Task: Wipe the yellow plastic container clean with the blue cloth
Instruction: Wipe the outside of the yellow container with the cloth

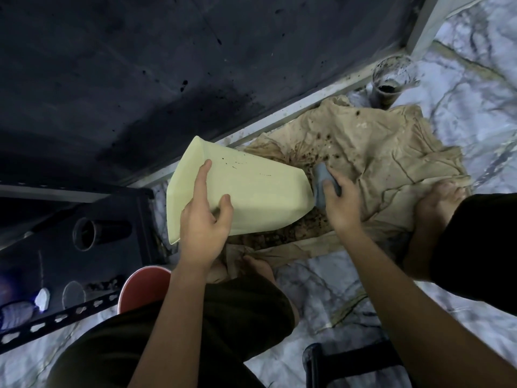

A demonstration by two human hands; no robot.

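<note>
A pale yellow plastic container (pixel 251 189) lies tipped on its side in mid-frame, with a few dark specks on its upper face. My left hand (pixel 205 217) grips its near side, index finger stretched along the top and thumb pressed on the face. My right hand (pixel 340 198) holds a bunched blue cloth (pixel 321 186) against the container's right end. Both hands are above a soiled tan sheet.
A crumpled tan sheet (pixel 372 161) strewn with dark soil covers the marbled floor (pixel 475 102). A dirty glass cup (pixel 390 79) stands at the back right. My bare feet rest on the sheet. A dark shelf (pixel 84 233) with a cup, and a red bucket (pixel 142 287), lie to the left.
</note>
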